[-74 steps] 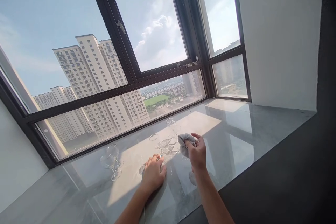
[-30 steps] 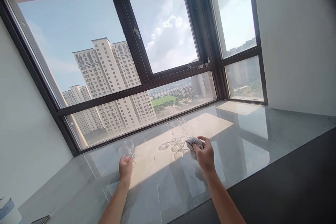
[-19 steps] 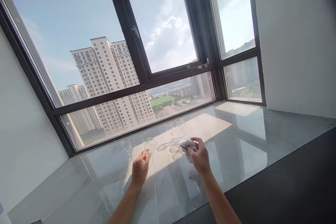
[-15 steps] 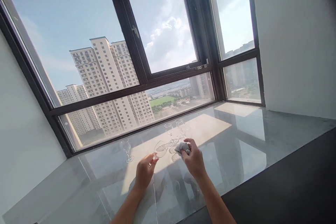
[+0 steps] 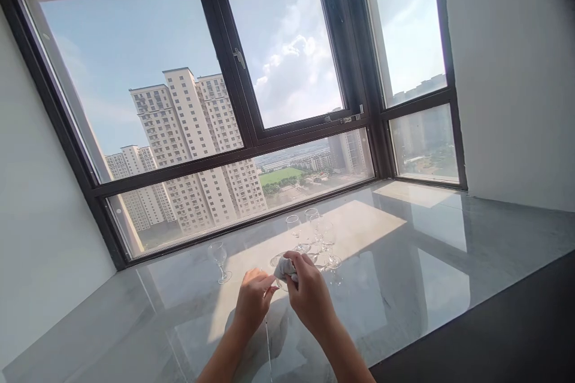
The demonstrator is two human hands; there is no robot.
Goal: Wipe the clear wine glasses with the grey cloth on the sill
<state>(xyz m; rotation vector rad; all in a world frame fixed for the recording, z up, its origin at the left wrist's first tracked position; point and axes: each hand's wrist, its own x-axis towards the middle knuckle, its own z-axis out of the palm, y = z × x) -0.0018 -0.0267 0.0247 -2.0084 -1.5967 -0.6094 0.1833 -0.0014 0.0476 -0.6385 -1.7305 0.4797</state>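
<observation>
My left hand [image 5: 254,298] is closed on a clear stemmed glass [image 5: 275,260], held above the sill, with its outline partly hidden by cloth and fingers. My right hand [image 5: 309,292] grips a bunched grey cloth [image 5: 284,270] and presses it against the glass, close beside the left fingers. Just beyond the hands, several clear stemmed glasses [image 5: 327,233] stand together, overlapping so that their outlines are hard to separate. Off to the left, another stemmed glass [image 5: 218,256] stands upright by itself.
The glossy grey stone sill [image 5: 359,311] carries bright sunlit patches and reflections. Dark window frames [image 5: 224,161] border it at the back, and a white wall [image 5: 512,102] rises on the right. Its front edge drops to a dark area at the lower right.
My right hand has moved left and brought the cloth from beside the glass onto it. The left hand still holds the glass. The camera view has shifted slightly.
</observation>
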